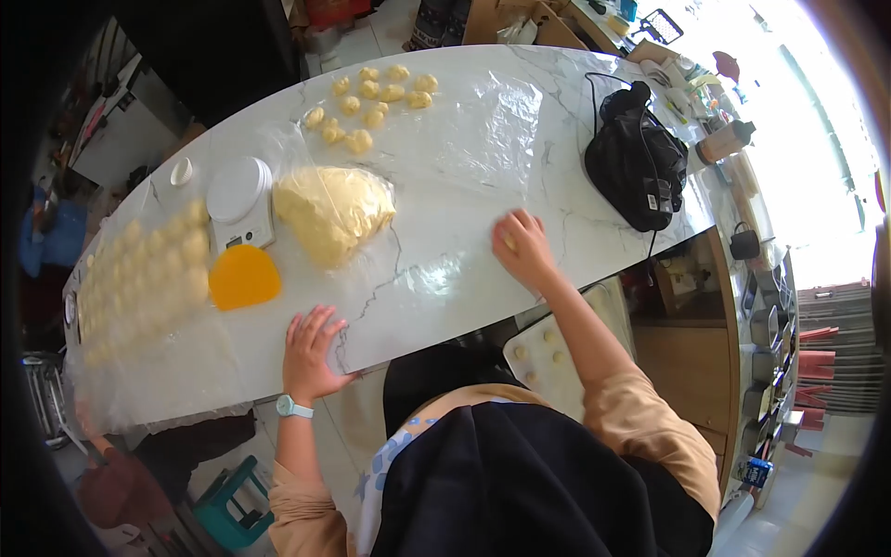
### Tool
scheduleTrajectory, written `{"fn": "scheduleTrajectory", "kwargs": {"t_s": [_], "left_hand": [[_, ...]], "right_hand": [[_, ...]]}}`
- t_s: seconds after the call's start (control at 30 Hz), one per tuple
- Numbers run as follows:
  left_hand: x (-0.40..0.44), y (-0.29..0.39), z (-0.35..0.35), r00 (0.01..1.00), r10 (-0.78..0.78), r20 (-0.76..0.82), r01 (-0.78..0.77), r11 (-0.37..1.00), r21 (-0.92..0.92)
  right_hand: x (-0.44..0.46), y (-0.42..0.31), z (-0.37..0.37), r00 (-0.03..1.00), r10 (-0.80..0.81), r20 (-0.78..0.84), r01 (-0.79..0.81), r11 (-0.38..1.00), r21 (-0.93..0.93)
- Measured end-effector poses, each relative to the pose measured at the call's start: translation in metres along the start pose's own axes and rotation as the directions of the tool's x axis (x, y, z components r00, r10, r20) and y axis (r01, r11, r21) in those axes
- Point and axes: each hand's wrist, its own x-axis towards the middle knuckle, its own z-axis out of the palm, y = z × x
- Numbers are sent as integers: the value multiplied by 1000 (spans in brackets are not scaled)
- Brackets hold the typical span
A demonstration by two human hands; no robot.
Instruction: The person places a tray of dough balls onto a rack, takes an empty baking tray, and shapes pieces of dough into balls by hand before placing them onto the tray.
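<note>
My right hand (pixel 522 247) is cupped on the marble-patterned table (pixel 445 306), its fingers curled round a small dough ball (pixel 510 241) that shows only in part. My left hand (pixel 314 356) lies flat near the table's front edge with its fingers spread, holding nothing. An orange dough scraper (pixel 244 278) lies up and left of it. Beyond that hand sits a big lump of yellow dough (pixel 332 215) under clear plastic. Several small dough pieces (pixel 369 90) are scattered at the far side, next to a clear plastic sheet (pixel 492 116).
A white kitchen scale (pixel 239 200) stands left of the big dough. Rows of dough balls (pixel 153 269) lie under plastic at the left. A black bag (pixel 639 158) and a bottle (pixel 727 141) are at the right. Below the table edge is a tray (pixel 574 351) holding dough balls.
</note>
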Motion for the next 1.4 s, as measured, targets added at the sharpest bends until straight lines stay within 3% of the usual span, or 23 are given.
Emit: {"fn": "scheduleTrajectory", "kwargs": {"t_s": [0.03,0.07,0.13,0.23,0.27,0.33,0.4,0.47,0.53,0.6,0.63,0.67,0.73,0.8,0.83,0.93,1.0,1.13,1.2,1.27,1.33,1.4], "left_hand": [[3,-2,2,1000,8,-12,-8,1000,-1],[3,-3,3,1000,10,-21,-10,1000,-2],[-4,-1,3,1000,-1,-20,0,1000,-4],[-1,-2,1,1000,-5,-7,5,1000,3],[0,-2,0,1000,-5,-2,5,1000,8],[-2,0,1,1000,-10,0,10,1000,7],[-1,0,0,1000,-8,-5,8,1000,2],[-1,1,4,1000,-11,-17,11,1000,1],[-2,-2,1,1000,-10,-12,10,1000,6],[-2,-1,0,1000,-13,6,13,1000,-9],[0,-3,0,1000,-12,-1,12,1000,2],[1,-2,0,1000,-11,-5,11,1000,9],[-2,0,0,1000,-6,5,6,1000,9],[0,1,1,1000,-8,-3,8,1000,10],[-1,3,2,1000,-12,-13,12,1000,6],[-2,-1,1,1000,-2,-16,2,1000,7],[-1,-2,2,1000,4,-12,-4,1000,-5],[0,-2,3,1000,5,-26,-6,1000,-4],[-1,-2,3,1000,5,-24,-5,1000,3],[0,-2,4,1000,2,-25,-2,1000,4],[-2,-1,3,1000,-2,-22,2,1000,2],[0,0,1,1000,3,-25,-2,1000,1]], "right_hand": [[22,-9,12,995,26,-92,-25,1000,18],[35,-14,29,990,143,-7,-141,979,149],[21,-48,39,965,156,209,-205,949,240],[-36,-44,16,982,6,190,-88,901,425],[-38,-25,9,995,-35,94,-8,906,423],[-13,13,6,998,-65,-4,65,987,147],[26,-8,16,988,150,-23,-145,981,132],[38,-30,45,996,86,-17,-80,969,232],[3,-52,41,965,51,258,-106,973,204],[-33,-38,17,955,79,285,-188,906,380],[-32,-17,10,992,-61,112,10,911,411],[-21,-15,-6,973,120,198,-181,928,326],[8,0,5,1000,-24,5,24,999,47],[33,-24,30,998,68,-13,-66,988,143],[33,-39,38,992,115,43,-122,966,229],[-20,-54,29,958,38,285,-122,951,283],[-32,-26,9,976,70,208,-153,896,416],[25,-14,20,995,101,-24,-98,988,119],[33,-36,42,998,46,31,-51,977,209],[3,-58,32,951,30,308,-104,969,224],[-22,-53,13,992,15,127,-53,953,298],[-25,-54,-8,973,134,186,-185,937,296]]}}
